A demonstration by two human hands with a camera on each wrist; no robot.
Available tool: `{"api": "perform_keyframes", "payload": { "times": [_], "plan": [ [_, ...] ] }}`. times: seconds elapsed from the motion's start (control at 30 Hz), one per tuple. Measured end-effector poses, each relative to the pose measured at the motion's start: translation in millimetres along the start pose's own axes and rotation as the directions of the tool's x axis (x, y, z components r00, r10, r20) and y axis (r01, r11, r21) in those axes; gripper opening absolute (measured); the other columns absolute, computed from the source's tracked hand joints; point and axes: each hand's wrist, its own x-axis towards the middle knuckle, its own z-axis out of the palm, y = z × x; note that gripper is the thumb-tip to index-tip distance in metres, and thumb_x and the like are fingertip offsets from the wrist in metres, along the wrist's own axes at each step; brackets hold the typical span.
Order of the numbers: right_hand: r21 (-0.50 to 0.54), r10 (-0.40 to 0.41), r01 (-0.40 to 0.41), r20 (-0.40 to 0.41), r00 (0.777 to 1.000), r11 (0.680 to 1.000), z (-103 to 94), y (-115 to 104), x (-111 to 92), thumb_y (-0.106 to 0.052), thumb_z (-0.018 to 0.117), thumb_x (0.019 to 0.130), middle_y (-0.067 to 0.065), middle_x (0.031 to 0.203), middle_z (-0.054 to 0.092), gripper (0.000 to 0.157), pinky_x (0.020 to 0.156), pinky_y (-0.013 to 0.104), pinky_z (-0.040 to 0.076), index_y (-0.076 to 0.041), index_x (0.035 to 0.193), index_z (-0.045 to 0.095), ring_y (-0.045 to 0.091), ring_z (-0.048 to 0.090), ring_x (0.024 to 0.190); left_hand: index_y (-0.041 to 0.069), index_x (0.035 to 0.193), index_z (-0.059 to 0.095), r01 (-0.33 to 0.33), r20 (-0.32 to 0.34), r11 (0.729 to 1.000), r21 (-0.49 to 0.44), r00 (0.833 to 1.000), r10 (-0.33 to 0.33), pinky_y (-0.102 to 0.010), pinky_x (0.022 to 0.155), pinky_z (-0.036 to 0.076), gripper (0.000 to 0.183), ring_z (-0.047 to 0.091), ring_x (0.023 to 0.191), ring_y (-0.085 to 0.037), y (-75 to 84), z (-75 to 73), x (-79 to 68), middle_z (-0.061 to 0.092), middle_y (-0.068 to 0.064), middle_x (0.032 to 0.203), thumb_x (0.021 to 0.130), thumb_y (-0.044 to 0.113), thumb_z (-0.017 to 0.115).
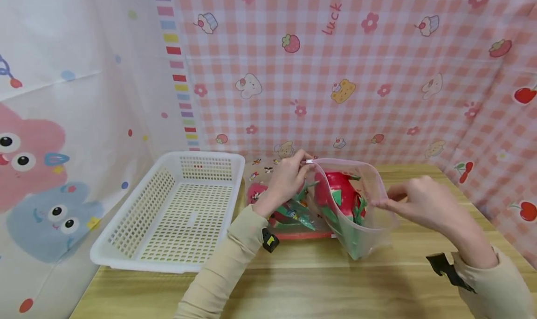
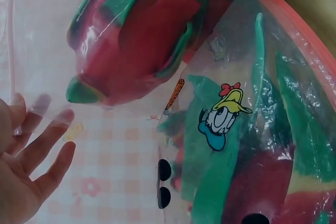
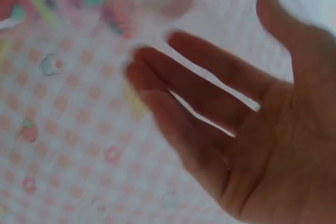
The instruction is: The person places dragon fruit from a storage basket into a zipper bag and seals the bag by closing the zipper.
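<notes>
My left hand [image 1: 289,176] pinches the rim of a clear, pink-edged zip bag [image 1: 379,239] near its white slider. The bag's mouth is spread wide, and inside lies a red dragon fruit [image 1: 341,188] with green scales, also visible through the plastic in the left wrist view. At the bag's right rim is my right hand [image 1: 423,202], fingertips right at the edge. In the right wrist view its fingers [image 3: 205,98] are extended, with the thumb apart. Beside the upright bag lies a second zip bag [image 2: 220,124], printed with a cartoon duck and red-edged, with red-and-green fruit inside.
A white perforated plastic basket [image 1: 168,258] stands on the left of the wooden table [image 1: 310,291]. Patterned cloths [image 1: 335,58] hang behind and at both sides. The second bag lies between the basket and the upright bag.
</notes>
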Motion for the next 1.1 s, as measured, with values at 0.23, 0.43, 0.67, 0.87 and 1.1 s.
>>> {"api": "perform_keyframes", "payload": {
  "times": [0.23,0.43,0.67,0.87,1.1],
  "plan": [
    [-0.149,0.019,0.000,0.123,0.992,0.989,12.7,-18.8,-16.6,-0.046,0.080,0.068,-0.014,0.058,0.049,0.032,0.043,0.026,0.030,-0.024,0.069,0.057,0.004,0.043,0.053,0.003,0.104,0.060,-0.010,-0.030,0.999,-0.037,1.000,0.009,-0.015,0.049,0.035,0.018,0.065,0.064,-0.017,-0.9,2.3,0.0,0.074,-0.008,0.088,0.097,0.018,0.052],
    [-0.184,0.048,-0.068,-0.111,0.993,0.981,11.3,22.7,-3.1,-0.015,0.069,0.082,-0.002,0.053,0.051,0.020,0.041,0.028,0.028,-0.017,0.064,0.061,0.013,0.043,0.048,-0.001,0.102,0.056,0.079,-0.111,0.985,-0.155,0.989,-0.096,-0.026,0.061,0.054,0.016,0.072,0.082,-0.024,-11.9,5.0,-1.0,0.072,-0.016,0.091,0.096,0.015,0.053],
    [-0.229,0.009,-0.153,-0.530,0.848,0.961,25.0,69.7,19.8,-0.009,0.070,0.078,0.019,0.068,0.067,0.009,0.034,0.044,0.034,-0.003,0.083,0.074,0.038,0.053,0.045,-0.003,0.106,0.050,0.231,-0.030,0.893,-0.386,0.965,-0.262,-0.032,0.067,0.058,0.019,0.070,0.087,-0.031,-9.2,13.5,-4.0,0.067,-0.022,0.100,0.098,0.014,0.049],
    [-0.254,-0.075,-0.117,-0.635,0.769,0.960,37.4,83.8,17.7,-0.001,0.070,0.074,0.017,0.069,0.066,0.003,0.042,0.051,0.042,0.000,0.076,0.072,0.040,0.057,0.052,-0.001,0.106,0.048,0.259,0.044,0.865,-0.430,0.963,-0.267,-0.020,0.068,0.050,0.019,0.062,0.084,-0.026,-3.4,20.9,-13.5,0.061,-0.020,0.100,0.099,0.016,0.048],
    [-0.179,0.063,-0.159,-0.448,0.892,0.971,30.4,89.8,-2.9,-0.007,0.071,0.075,0.010,0.060,0.062,0.009,0.036,0.038,0.032,-0.007,0.067,0.066,0.027,0.052,0.047,0.001,0.100,0.052,0.215,0.152,0.903,-0.372,0.974,-0.170,-0.018,0.060,0.043,0.008,0.059,0.079,-0.019,4.5,25.6,-36.9,0.064,-0.016,0.101,0.095,0.007,0.053]
  ]
}}
